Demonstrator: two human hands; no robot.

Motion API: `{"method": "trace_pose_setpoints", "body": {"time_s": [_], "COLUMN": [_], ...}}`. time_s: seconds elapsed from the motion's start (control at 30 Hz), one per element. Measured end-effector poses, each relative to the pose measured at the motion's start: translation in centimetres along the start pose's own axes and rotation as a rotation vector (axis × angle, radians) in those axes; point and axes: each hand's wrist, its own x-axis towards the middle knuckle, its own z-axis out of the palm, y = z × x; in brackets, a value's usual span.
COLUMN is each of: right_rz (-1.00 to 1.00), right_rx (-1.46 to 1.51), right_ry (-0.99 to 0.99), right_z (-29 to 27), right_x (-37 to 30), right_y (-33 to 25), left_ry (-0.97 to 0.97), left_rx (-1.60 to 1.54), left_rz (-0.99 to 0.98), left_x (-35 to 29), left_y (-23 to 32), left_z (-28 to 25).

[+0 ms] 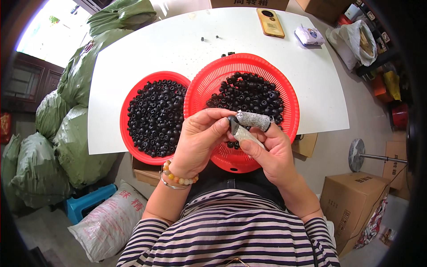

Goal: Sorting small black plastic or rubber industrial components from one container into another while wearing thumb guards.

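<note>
White-topped table in a cluttered room, one piece between the fingers

Left hand pinches a small, dark, rounded piece, its thumb and forefinger closed on it. Right hand is curled close beside it, with a grey knitted finger sleeve on one finger and a pale, whitish tube-like wrap below that; whether this hand grips the piece as well cannot be told. The piece is raised over the near part of a red, round, slotted plastic basket, which holds a heap of black rounded pieces and shows some bare slotted wall. This basket overlaps the rim of a red, round plastic basket to its left, thickly filled with similar black rings and beads.

With a large quantity in each basket, the work looks well short of finished, and just one piece is being handled. Which basket holds finished pieces cannot be told. Beyond the baskets, a few loose dark bits lie on the tabletop, with a yellow-backed phone farther off.
</note>
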Motion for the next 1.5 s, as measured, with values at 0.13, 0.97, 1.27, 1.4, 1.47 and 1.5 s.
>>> {"method": "trace_pose_setpoints", "body": {"time_s": [0.13, 0.97, 1.27, 1.4, 1.47, 1.5], "right_rz": [-0.027, 0.138, 0.143, 0.139, 0.143, 0.144], "right_rx": [-0.001, 0.039, 0.018, 0.013, 0.035, 0.047], "right_ry": [0.014, 0.193, 0.194, 0.204, 0.215, 0.219], "right_z": [0.2, -0.5, -0.7, -1.0, -1.1, -1.1], "right_x": [0.1, 0.7, 0.9, 0.8, 0.7, 0.7], "right_y": [0.3, 0.0, 0.1, 0.1, -0.1, -0.2], "left_ry": [-0.001, 0.258, 0.370, -0.125, -0.199, -0.207], "left_rx": [-0.008, 0.349, 1.444, 1.672, 1.874, 1.993], "left_rz": [0.010, 0.287, 0.650, 0.595, 0.415, 0.318], "left_x": [0.1, -0.9, -0.5, 0.4, 0.8, 1.0], "left_y": [-0.3, 3.7, 4.2, 3.7, 3.0, 2.9], "left_z": [-0.1, -3.5, -4.9, -2.2, -1.2, -0.8]}}
